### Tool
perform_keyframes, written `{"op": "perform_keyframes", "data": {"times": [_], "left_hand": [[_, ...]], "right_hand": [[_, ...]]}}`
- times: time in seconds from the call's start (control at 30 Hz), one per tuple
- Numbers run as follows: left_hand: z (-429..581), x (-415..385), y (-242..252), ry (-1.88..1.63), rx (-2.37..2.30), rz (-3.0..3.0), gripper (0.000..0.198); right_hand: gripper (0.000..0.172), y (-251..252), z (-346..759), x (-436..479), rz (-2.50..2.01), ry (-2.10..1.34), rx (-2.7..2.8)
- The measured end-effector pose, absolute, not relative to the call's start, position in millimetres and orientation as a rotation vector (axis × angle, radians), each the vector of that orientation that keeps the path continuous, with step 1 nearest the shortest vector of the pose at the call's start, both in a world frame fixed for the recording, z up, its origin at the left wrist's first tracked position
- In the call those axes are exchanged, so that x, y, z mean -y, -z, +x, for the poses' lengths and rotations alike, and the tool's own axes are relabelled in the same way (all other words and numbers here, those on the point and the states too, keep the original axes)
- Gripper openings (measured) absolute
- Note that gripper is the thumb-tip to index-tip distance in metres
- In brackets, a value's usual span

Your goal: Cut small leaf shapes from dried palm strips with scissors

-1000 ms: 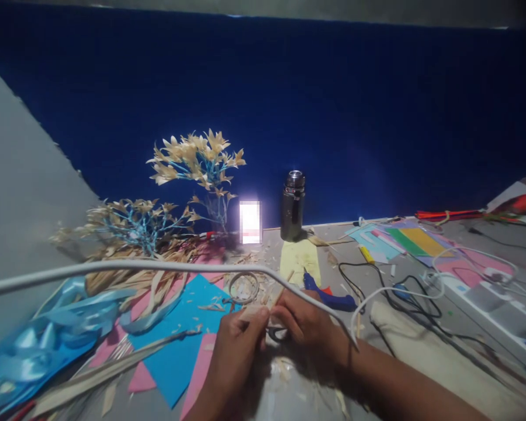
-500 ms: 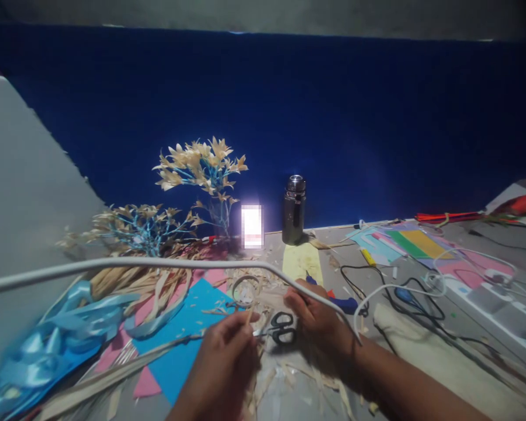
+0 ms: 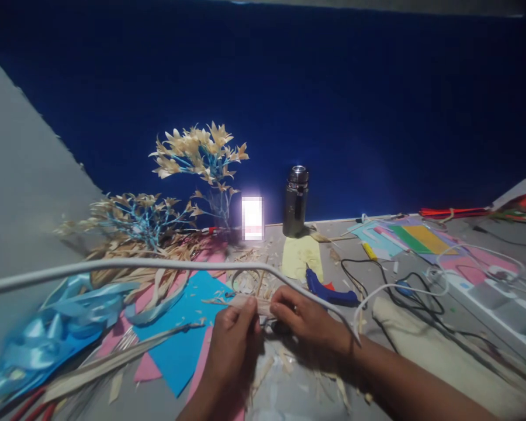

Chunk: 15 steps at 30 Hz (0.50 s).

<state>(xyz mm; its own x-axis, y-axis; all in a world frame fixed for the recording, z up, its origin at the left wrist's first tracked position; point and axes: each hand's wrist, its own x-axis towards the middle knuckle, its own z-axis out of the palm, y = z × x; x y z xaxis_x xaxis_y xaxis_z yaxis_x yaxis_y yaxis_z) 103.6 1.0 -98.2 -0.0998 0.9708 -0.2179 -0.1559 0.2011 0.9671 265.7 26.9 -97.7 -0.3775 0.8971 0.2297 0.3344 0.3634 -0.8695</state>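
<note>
A pale strip of dried husk (image 3: 263,306) is stretched between my two hands, low over the table. My left hand (image 3: 239,330) pinches its left part between thumb and finger, while my right hand (image 3: 304,318) has closed fingers at the right end. Beneath my right hand, the dark handles of scissors (image 3: 277,327) show only partly. A ring-shaped roll (image 3: 245,282) lies just beyond the strip among husk scraps. To the right of my hands rests a blue glue gun (image 3: 331,293), its nozzle by a yellow sheet (image 3: 301,257).
A white cable (image 3: 179,265) crosses in front of the view. Husk flowers (image 3: 197,152), a bright blurred rectangle (image 3: 252,218) and a flask (image 3: 295,202) stand at the back. Blue ribbon (image 3: 61,318) and blue paper (image 3: 182,333) lie left, a power strip (image 3: 495,310) right.
My right hand has moved left and down, close to my left hand, and now partly covers the scissors. The husk strip now spans both hands. The view has tilted slightly downward.
</note>
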Motion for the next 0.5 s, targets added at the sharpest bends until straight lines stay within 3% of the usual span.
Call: {"op": "perform_keyframes", "data": {"times": [0.23,0.5], "left_hand": [[110.0,-0.1,96.1,-1.143,-1.282,1.024,0.054],[108.3,3.6,92.2,-1.067,-0.931,0.558,0.044]], "right_hand": [[0.027,107.1,267.2,-31.8,-0.998,-0.794,2.025],[0.040,115.3,269.0,-31.4,-0.893,-0.371,2.163]]}}
